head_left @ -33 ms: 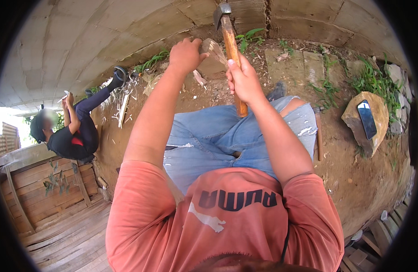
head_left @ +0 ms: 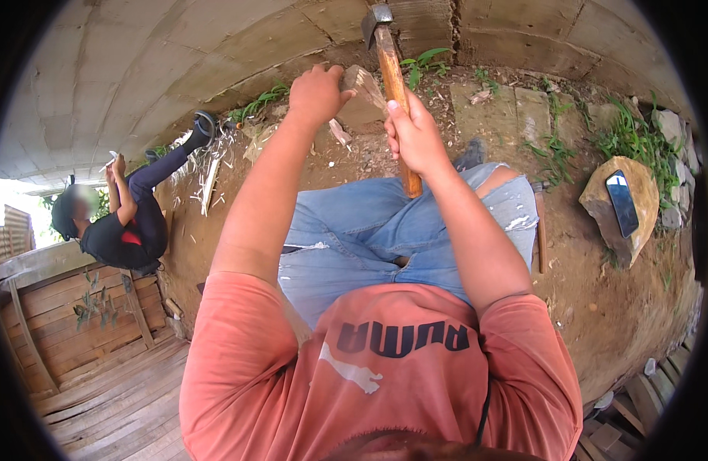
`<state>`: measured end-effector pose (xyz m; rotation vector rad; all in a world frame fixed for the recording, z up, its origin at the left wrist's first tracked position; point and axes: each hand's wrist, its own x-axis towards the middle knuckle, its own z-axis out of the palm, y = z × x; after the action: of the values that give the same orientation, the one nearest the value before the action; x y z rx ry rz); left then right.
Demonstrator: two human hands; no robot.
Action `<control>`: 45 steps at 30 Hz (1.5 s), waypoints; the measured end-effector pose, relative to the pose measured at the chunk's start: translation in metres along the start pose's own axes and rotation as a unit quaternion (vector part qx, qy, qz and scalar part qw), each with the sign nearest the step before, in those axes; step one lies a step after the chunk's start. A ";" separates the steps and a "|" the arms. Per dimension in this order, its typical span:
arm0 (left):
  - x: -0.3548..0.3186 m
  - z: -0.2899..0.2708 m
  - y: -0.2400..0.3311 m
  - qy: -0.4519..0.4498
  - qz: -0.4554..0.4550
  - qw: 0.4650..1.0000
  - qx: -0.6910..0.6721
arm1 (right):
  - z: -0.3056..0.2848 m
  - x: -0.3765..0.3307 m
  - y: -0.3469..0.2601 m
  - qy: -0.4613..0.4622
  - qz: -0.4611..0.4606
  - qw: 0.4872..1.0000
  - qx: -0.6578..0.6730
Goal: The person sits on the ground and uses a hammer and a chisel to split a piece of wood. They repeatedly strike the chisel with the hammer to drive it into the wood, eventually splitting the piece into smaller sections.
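Right hand point(head_left: 415, 138) is clenched around the wooden handle of a raised hatchet point(head_left: 392, 84). Left hand point(head_left: 317, 92) grasps a wood block point(head_left: 363, 88) just beside the blade. Bare dirt ground point(head_left: 600, 300) lies open to the right.

A pale block wall point(head_left: 139, 69) edges bare dirt ground point(head_left: 623, 307) with weeds point(head_left: 630, 138); wooden planks point(head_left: 100, 384) lie left, in daylight.
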<state>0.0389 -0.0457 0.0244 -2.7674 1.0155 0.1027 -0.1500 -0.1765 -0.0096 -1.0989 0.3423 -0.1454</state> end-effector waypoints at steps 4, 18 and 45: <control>-0.008 0.003 -0.002 0.011 -0.005 1.000 -0.024 | -0.006 0.001 0.008 -0.010 0.087 0.996 -0.028; -0.013 0.000 -0.031 0.023 0.040 0.997 -0.062 | 0.003 0.002 0.018 -0.007 0.110 0.993 -0.042; -0.018 0.005 -0.026 0.035 0.013 0.991 -0.130 | 0.002 0.003 0.017 0.007 0.017 0.997 -0.079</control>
<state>0.0421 -0.0135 0.0257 -3.0120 1.1281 0.1529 -0.1468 -0.1678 -0.0242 -1.2475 0.3902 -0.0982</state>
